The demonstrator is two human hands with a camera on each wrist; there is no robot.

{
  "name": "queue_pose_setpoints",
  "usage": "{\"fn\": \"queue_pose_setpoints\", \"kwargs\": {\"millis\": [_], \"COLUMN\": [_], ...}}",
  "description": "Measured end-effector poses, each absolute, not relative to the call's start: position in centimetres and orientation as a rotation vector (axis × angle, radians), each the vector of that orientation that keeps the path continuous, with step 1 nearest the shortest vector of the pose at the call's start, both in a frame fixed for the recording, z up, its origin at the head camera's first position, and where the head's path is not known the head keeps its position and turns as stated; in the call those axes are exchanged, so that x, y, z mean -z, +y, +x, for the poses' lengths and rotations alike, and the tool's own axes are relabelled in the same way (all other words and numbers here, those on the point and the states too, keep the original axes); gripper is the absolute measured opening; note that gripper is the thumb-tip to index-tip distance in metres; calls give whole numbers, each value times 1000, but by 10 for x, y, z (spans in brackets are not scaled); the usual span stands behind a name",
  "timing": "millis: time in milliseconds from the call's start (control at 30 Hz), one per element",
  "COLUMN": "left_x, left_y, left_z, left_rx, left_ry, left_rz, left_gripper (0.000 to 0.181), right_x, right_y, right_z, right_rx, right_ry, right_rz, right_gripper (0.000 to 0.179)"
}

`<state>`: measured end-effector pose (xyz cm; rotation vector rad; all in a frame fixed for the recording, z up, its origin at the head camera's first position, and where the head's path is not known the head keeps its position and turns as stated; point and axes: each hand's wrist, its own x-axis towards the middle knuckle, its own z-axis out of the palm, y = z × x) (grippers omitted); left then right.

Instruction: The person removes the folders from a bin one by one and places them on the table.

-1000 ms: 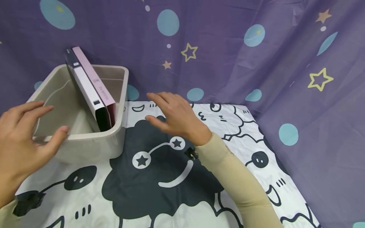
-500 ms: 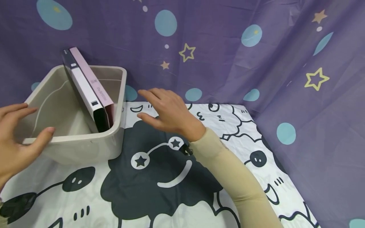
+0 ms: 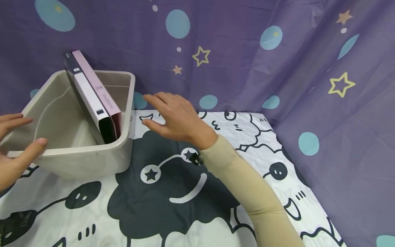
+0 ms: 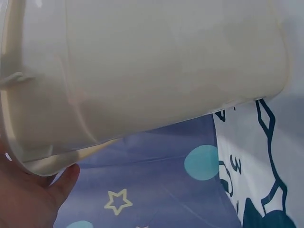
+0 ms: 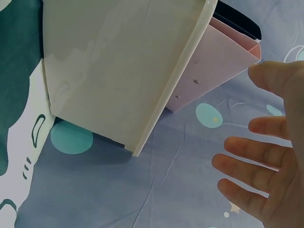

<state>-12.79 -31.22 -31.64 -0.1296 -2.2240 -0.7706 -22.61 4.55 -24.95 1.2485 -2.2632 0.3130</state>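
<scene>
Hovering beside the bin [image 3: 89, 163], right fingers [image 3: 157, 103]

Bin [image 3: 89, 163] is standing on the cloth [image 3: 172, 216], left side of the frame. In its right half, left binder [image 3: 89, 97] and right binder [image 3: 96, 83] are leaning side by side, right binder sitting nearer the bin's right wall, both sticking up past the rim. Left hand [image 3: 15, 164] is sitting at the near-left rim, left edge of frame, contact unclear. Right hand [image 3: 177, 116] is hanging right of the bin, apart, mid-frame. Curtain [image 3: 231, 79] is running behind everything and along the right.
</scene>
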Motion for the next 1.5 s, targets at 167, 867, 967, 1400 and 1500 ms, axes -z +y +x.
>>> {"fn": "queue_pose_setpoints", "kwargs": {"millis": [167,867,967,1400,1500], "left_x": [317,322,318,325,326], "left_y": [-314,-321,-315,-319,-321], "left_z": [-128,-134,-130,-132,-132], "left_rx": [793,859,883,927,947], "left_ry": [-2224,-2248,-2220,-2251,-2279], "left_rz": [-93,-2,-15,78,125], "left_gripper": [50,54,52,63,65], "right_x": [246,240,241,237,236], "right_y": [42,34,34,30,28], "right_z": [-229,-238,-240,-245,-245], "right_rx": [-293,-224,-251,-309,-321], "right_ry": [-2264,-2333,-2319,-2316,-2321], "right_rz": [1252,1225,1237,1260,1270], "right_gripper": [58,57,56,55,55]}}
